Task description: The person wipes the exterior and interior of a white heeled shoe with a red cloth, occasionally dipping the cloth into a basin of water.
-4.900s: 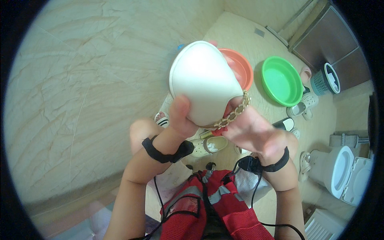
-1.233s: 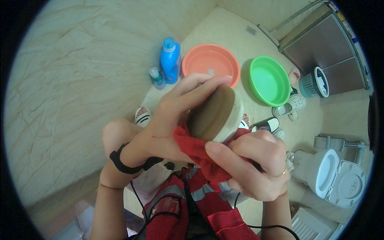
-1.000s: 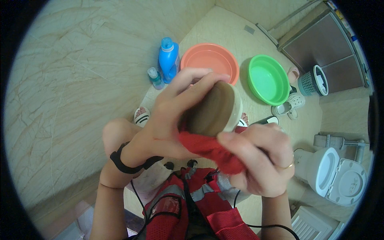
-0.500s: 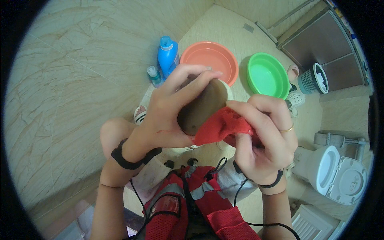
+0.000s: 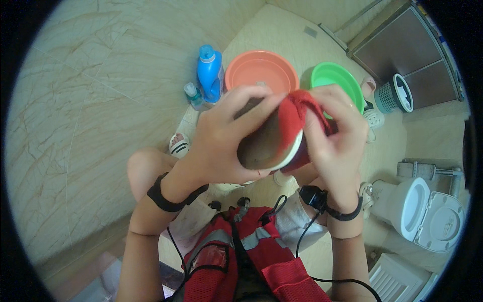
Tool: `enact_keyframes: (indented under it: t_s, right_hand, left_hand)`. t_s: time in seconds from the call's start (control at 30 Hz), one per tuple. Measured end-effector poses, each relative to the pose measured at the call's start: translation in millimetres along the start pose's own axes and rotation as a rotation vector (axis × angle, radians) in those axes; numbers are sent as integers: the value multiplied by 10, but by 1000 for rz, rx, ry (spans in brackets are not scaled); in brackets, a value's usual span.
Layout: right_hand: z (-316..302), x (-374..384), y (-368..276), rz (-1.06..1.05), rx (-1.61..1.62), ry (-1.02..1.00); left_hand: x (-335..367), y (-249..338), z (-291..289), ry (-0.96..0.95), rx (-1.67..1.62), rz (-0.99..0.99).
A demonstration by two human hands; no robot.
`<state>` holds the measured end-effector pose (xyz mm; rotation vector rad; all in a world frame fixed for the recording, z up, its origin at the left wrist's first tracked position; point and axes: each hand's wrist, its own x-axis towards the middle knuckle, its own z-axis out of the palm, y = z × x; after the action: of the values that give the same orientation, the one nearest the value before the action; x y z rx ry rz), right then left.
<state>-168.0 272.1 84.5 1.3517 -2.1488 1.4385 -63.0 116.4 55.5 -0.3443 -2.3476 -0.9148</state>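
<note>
On the pale bathroom floor (image 5: 282,25) we note an orange basin (image 5: 261,65), top centre, and a green basin (image 5: 334,74) right of it. Shoe (image 5: 259,148) at frame centre, brown underside facing us. Left hand (image 5: 214,136): grip clasped around the shoe. Right hand (image 5: 344,131): grip pinching the red cloth (image 5: 291,121) over its right edge.

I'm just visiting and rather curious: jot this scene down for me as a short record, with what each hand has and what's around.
Left hand: grips the shoe, its brown sole turned toward the camera
Right hand: pinches a red cloth against the shoe's sole and pale edge
Beyond the hands: orange basin and, to its right, green basin, partly hidden
Left of the orange basin: blue bottle and a smaller bottle
Far right: white toilet, lid open
Wrists: black strap on each
</note>
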Motion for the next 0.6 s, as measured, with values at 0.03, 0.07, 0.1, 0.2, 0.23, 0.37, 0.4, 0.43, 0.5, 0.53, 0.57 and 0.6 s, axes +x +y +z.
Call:
enact_keyframes:
  t_s: [0.03, 0.07, 0.1, 0.2, 0.23, 0.37, 0.4, 0.43, 0.5, 0.53, 0.57, 0.6]
  right_hand:
    - [0, 32, 20, 149, 188, -24]
    - [-35, 26, -34, 453, 474, -29]
    - [-42, 27, -68, 481, 560, -11]
    - [3, -5, -115, 369, 657, 9]
    - [-15, -19, -42, 261, 568, -50]
    - [-36, -50, -100, 23, 428, -106]
    - [-39, -52, -128, -49, 315, -101]
    - [-38, -52, -145, -121, 201, -97]
    - [-24, -59, -146, -184, 172, -71]
    - [-15, -63, -145, -246, 145, -45]
    - [-6, -65, -147, -268, 123, -35]
    - [14, -68, -148, -290, 106, -25]
  left_hand:
    - [15, -6, 14, 23, -22, -17]
    - [25, -4, 22, 46, -44, -34]
    - [17, 6, 15, 43, -65, -47]
    - [21, 47, -37, 16, -82, -59]
    - [26, 52, -48, 17, -84, -59]
    - [7, 77, -76, 34, -84, -76]
    - [4, 93, -77, 43, -118, -102]
    - [6, 105, -81, 45, -120, -100]
    - [9, 127, -95, 22, -109, -105]
    - [7, 139, -98, 24, -110, -105]
    - [9, 151, -96, 40, -147, -118]
    - [-2, 148, -103, 57, -179, -134]
